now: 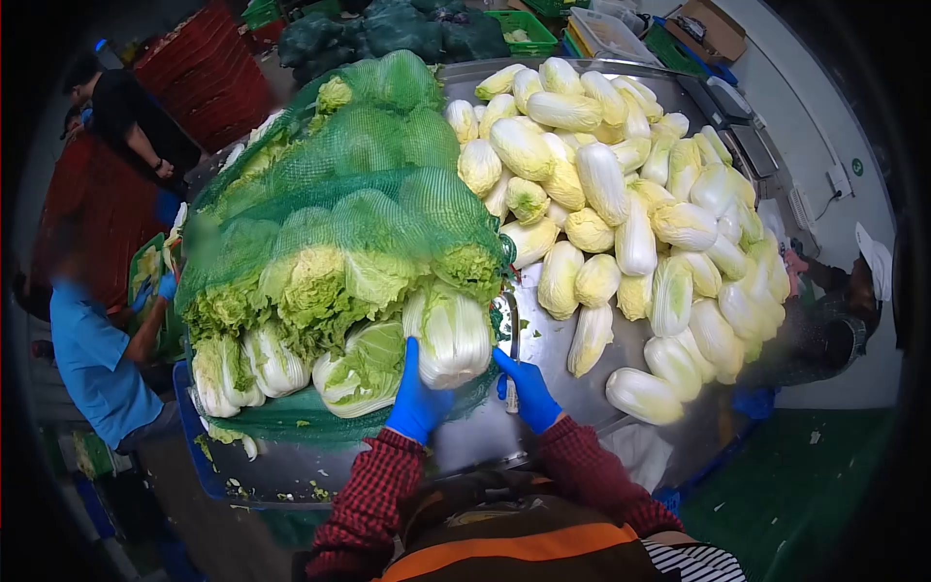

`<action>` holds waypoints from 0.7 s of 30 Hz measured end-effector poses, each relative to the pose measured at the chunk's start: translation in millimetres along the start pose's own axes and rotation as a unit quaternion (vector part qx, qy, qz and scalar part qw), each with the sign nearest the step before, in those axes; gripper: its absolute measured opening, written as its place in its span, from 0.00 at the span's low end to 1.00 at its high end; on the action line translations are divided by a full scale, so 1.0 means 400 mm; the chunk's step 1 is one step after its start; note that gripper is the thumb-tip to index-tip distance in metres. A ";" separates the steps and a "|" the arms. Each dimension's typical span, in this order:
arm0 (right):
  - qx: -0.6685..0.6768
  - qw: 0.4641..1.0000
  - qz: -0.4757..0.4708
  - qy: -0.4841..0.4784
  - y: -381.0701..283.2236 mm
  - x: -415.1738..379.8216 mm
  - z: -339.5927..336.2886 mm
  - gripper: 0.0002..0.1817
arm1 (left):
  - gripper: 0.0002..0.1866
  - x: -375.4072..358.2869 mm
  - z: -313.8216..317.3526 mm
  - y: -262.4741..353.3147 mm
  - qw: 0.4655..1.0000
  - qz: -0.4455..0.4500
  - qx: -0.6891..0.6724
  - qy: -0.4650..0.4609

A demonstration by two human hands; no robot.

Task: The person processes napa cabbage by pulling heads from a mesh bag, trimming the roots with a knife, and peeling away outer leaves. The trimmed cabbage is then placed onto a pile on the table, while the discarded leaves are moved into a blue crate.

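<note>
My left hand [420, 393], in a blue glove, holds the lower left side of a large white-and-green cabbage [448, 335] at the front of the pile. My right hand [529, 390], also gloved in blue, is closed around the handle of a knife [512, 398] just right of that cabbage. Beside it on the left lie other leafy cabbages [361, 371], partly under green mesh netting [369, 209]. Trimmed pale cabbages [601, 179] are heaped on the metal table [529, 335] to the right.
A person in a blue shirt [92, 339] and one in black [131, 112] work at the left, near red crates [199, 73]. Another person [839, 310] is at the right edge. Green crates [524, 29] and a cardboard box [713, 27] stand at the back.
</note>
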State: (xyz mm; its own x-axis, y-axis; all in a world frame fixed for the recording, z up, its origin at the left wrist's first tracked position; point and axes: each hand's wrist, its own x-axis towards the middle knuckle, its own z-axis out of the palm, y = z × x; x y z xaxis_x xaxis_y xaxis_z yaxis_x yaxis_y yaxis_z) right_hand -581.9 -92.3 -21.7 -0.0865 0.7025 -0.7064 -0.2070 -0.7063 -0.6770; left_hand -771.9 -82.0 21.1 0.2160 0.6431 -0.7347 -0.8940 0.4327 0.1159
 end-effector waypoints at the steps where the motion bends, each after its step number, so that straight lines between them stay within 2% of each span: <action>1: -0.006 1.000 0.007 0.006 -0.006 -0.006 0.006 0.21 | 0.31 0.013 -0.009 0.012 0.998 -0.037 0.027 -0.035; 3: -0.010 1.000 0.018 0.010 0.006 -0.014 0.010 0.20 | 0.31 0.056 -0.072 0.004 0.994 -0.072 0.054 -0.066; 4: 0.004 1.000 0.026 0.006 0.010 -0.013 0.007 0.19 | 0.31 0.098 -0.135 -0.016 0.987 0.006 0.150 -0.056; 7: 0.020 0.999 0.034 -0.009 0.034 0.000 -0.014 0.18 | 0.31 0.076 -0.111 -0.028 0.958 0.076 0.267 -0.066; 9: 0.019 0.999 0.033 -0.018 0.053 0.004 -0.035 0.17 | 0.30 0.063 -0.060 -0.034 0.992 -0.013 0.120 -0.041; 13: 0.050 0.999 0.000 0.007 0.078 0.019 -0.038 0.14 | 0.29 0.041 -0.031 -0.016 0.997 -0.025 0.074 -0.027; 15: 0.082 0.997 -0.003 0.010 0.089 0.040 -0.047 0.14 | 0.27 0.045 -0.033 -0.004 0.997 -0.023 0.057 -0.054; 17: -0.030 0.998 -0.029 0.037 0.117 0.084 -0.065 0.13 | 0.29 0.044 -0.041 0.005 0.996 -0.038 0.069 -0.047; 18: -0.103 0.987 -0.056 0.113 0.169 0.122 -0.083 0.13 | 0.30 0.047 -0.040 0.008 0.992 -0.023 0.084 -0.095; 19: -0.101 0.986 -0.052 0.118 0.168 0.117 -0.088 0.13 | 0.32 0.040 -0.029 0.009 0.985 -0.011 0.098 -0.142; 21: -0.117 0.984 -0.035 0.132 0.156 0.113 -0.105 0.13 | 0.33 0.018 0.027 0.023 0.984 -0.044 0.061 -0.163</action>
State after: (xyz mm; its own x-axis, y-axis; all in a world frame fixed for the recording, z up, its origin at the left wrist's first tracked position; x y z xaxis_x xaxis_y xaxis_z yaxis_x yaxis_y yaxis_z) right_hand -558.0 -108.3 -104.4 0.1817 0.7248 -0.6646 0.0283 -0.6794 -0.7332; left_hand -774.5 -66.6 24.0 0.4225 0.7595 -0.4946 -0.8165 0.5559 0.1561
